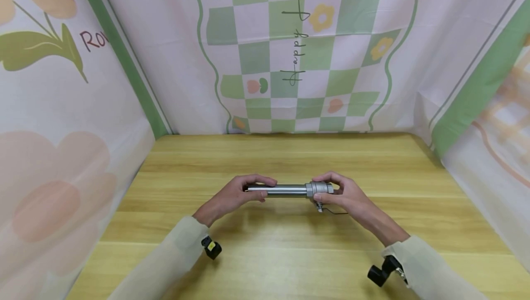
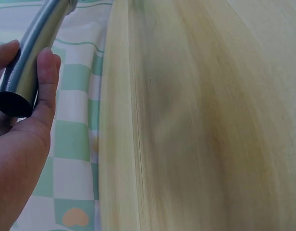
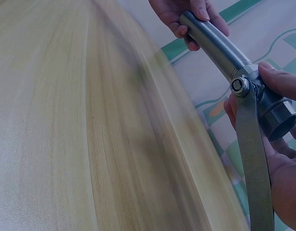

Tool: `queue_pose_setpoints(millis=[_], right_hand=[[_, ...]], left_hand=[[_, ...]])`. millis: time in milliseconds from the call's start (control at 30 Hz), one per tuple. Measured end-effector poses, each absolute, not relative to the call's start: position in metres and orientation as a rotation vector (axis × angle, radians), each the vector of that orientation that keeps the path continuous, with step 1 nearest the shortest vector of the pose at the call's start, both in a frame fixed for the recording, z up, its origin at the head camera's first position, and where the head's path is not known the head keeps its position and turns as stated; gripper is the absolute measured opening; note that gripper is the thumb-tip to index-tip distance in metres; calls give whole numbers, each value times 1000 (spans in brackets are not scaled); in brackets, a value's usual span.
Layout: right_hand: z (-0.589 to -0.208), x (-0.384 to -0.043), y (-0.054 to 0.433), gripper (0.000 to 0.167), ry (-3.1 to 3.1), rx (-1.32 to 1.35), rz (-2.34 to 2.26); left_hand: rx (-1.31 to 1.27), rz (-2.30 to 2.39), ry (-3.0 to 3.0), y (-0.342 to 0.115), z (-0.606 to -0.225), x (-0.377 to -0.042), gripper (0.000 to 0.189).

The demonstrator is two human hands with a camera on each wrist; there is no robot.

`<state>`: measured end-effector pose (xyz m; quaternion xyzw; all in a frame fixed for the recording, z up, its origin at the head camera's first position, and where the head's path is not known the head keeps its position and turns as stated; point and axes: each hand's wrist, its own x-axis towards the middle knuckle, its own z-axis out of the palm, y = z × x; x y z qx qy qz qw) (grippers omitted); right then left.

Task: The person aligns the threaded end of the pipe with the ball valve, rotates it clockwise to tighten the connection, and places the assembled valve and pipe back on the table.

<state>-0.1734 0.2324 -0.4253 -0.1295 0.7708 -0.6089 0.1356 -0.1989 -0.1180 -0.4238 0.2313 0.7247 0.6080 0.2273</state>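
A shiny metal pipe (image 1: pixel 290 190) is held level above the table, joined at its right end to a ball valve (image 1: pixel 318 189). My left hand (image 1: pixel 237 195) grips the pipe near its free end, thumb on one side and fingers on the other. In the left wrist view, the open round end of the pipe (image 2: pixel 30 62) shows beside the left palm. My right hand (image 1: pixel 352 195) holds the valve body between thumb and fingers. The right wrist view shows the valve's flat lever (image 3: pixel 253 159), fixed by a nut (image 3: pixel 240 86), and its open hexagonal end. The joint's threads are hidden.
A wooden table (image 1: pixel 265 268) lies below both hands. Patterned cloth (image 1: pixel 290 60) hangs behind the far edge and along both sides. Each sleeve carries a small black camera mount (image 1: pixel 212 248) near the wrist.
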Motion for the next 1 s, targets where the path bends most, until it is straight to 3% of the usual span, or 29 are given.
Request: queue_pose_setpoints(millis=[1000], right_hand=[[-426, -172, 231, 46, 2242, -365, -1753]], left_hand=[[766, 1655, 2074, -118, -427, -197, 37]])
